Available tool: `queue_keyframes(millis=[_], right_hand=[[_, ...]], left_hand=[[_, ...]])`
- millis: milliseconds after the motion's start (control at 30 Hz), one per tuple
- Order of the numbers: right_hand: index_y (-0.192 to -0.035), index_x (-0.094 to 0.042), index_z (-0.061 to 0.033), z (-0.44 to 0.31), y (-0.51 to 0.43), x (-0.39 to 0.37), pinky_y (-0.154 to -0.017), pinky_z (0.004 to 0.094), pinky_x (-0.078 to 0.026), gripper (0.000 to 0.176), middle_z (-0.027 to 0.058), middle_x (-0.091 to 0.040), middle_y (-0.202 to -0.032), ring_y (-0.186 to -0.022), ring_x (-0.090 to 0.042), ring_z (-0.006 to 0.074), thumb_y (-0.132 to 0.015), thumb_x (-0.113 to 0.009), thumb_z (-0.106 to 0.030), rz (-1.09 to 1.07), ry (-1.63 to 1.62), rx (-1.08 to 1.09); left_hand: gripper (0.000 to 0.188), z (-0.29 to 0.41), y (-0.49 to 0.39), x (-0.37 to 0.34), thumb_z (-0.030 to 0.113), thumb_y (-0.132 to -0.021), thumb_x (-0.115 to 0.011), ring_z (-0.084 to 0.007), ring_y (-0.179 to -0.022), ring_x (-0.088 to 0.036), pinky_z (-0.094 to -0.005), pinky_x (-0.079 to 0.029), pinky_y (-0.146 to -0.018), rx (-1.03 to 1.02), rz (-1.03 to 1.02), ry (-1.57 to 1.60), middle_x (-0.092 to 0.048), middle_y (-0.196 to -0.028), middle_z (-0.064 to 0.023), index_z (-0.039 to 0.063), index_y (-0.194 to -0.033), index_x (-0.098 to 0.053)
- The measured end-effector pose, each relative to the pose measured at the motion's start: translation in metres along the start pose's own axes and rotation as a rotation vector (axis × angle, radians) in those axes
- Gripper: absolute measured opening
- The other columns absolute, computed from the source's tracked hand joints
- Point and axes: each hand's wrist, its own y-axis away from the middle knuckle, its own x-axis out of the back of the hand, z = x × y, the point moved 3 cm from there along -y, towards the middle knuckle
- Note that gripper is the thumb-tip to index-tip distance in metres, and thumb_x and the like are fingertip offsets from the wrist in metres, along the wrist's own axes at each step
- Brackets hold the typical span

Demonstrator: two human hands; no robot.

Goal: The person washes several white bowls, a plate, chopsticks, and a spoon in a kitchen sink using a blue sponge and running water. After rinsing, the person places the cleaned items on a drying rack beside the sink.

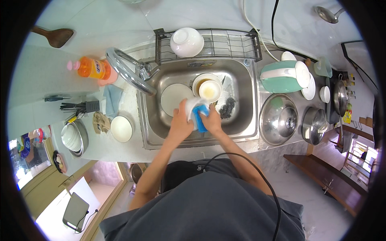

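Over the front of the stainless steel sink (243,120), my left hand (181,122) grips a white bowl (191,104), which is blurred. My right hand (211,121) presses a blue cloth or sponge (201,122) against the bowl; which of the two it is I cannot tell. Behind my hands, a white plate (176,98) lies in the basin. To its right, a small white bowl (210,91) rests in a larger bowl (200,79) that has brownish liquid in it. A dark scouring pad (228,107) lies on the basin floor at right.
A chrome faucet (129,73) arches over the sink's left side. Behind stands a wire rack (232,45) with an upturned white bowl (187,42). Orange dish soap (93,68) and a white bowl (121,129) are at left. A green kettle (279,76) and a metal lid (276,117) are at right.
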Motion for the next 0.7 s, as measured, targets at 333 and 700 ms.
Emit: queue_keyframes(millis=[333,700], right_hand=[[-0.112,-0.057,-0.0060,-0.071,0.019,0.059,-0.063,0.0379,-0.054,0.035,0.0168,-0.070,-0.085,-0.073,-0.070,0.0253,-0.087,-0.071,-0.025,0.150,0.471,0.574],[-0.116,-0.060,0.0000,-0.105,0.048,0.047,-0.077,0.0271,-0.053,0.031,0.0062,-0.067,-0.095,-0.087,-0.062,0.0096,-0.093,-0.068,-0.019,-0.269,-0.411,0.169]], left_hand=[[0.047,-0.042,-0.020,0.011,-0.007,-0.084,-0.044,-0.0475,-0.101,-0.060,-0.0458,-0.048,-0.090,-0.146,0.248,0.131,-0.063,-0.106,-0.0288,0.003,-0.129,-0.049],[0.014,-0.052,-0.005,-0.015,0.014,-0.088,-0.060,-0.0144,-0.081,-0.066,-0.0305,-0.053,-0.069,0.223,-0.157,1.281,-0.068,-0.086,-0.0032,0.004,-0.094,-0.068]])
